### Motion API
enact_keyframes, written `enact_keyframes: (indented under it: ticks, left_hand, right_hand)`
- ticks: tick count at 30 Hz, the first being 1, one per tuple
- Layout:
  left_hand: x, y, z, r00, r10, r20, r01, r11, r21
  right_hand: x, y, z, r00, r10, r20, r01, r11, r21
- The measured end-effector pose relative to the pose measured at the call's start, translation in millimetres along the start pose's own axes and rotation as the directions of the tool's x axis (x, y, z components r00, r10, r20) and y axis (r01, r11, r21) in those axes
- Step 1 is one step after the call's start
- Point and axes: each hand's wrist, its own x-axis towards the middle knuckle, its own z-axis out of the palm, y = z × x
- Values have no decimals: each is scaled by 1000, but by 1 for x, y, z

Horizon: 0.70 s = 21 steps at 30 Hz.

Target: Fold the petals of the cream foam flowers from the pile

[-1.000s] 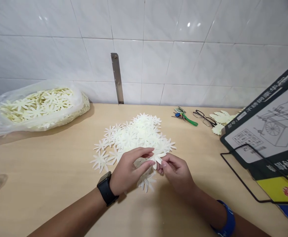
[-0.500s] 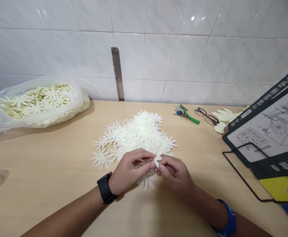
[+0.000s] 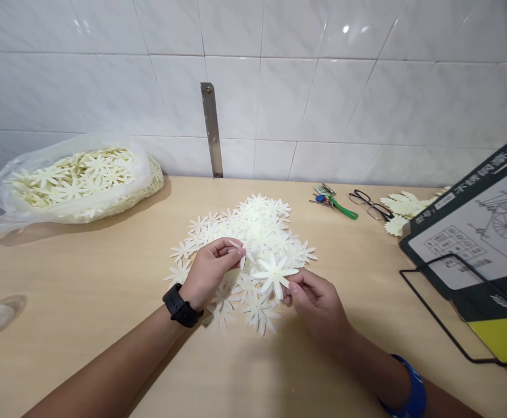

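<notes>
Between the thumb and fingers of my right hand [image 3: 318,299] is one petal of a pale cream flower-shaped cutout [image 3: 274,271], its several narrow petals spread flat towards me. My left hand [image 3: 212,267], wearing a black watch, is closed in a pinch on another flower cutout [image 3: 242,261], of which only a few petals show past the fingertips. The two hands are apart, over the front of a loose pile of flower cutouts [image 3: 257,223] on the table. Part of the pile is hidden behind my left hand.
A clear plastic bag [image 3: 142,168] full of cutouts lies at the back left of the wooden table [image 3: 83,278]. Keys with a green strap [image 3: 343,209], eyeglasses [image 3: 370,204] and more cutouts [image 3: 404,204] lie back right. A printed box [image 3: 466,232] and black wire frame [image 3: 436,325] stand right.
My hands were together on a cutout and have moved apart, the left one up and left. A whole cutout now shows spread in my right hand. The view has shifted slightly.
</notes>
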Motion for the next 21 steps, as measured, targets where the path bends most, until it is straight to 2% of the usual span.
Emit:
enact_keyframes:
  ticks: [6,9,11,14,16,18,20,21]
  left_hand:
    - [3,2,-5,997,71,0,-70,981,182]
    - [1,3,-6,990,137,25,-137,930,340]
    - [-1,3,-6,968,251,26,-233,846,480]
    - [-1,2,-8,886,462,50,-389,678,625]
    - [3,0,-12,842,534,78,-430,575,696]
    - [12,-4,-19,832,550,78,-380,461,802]
    - [22,-7,-29,838,545,26,-250,342,906]
    - [27,-8,-34,838,546,-12,-190,312,931]
  right_hand:
    - [1,-1,0,999,32,-8,-32,999,-1]
    - [2,-2,0,999,30,-10,-30,1000,-4]
    - [2,-2,0,999,28,-19,-28,1000,-4]
    - [3,-1,1,999,31,-39,-31,999,-5]
    - [4,0,1,998,37,-46,-37,999,-6]
    - [4,1,1,998,42,-45,-42,999,-5]
    - [4,2,1,998,47,-43,-47,999,-2]
    - [4,3,1,998,50,-43,-50,999,0]
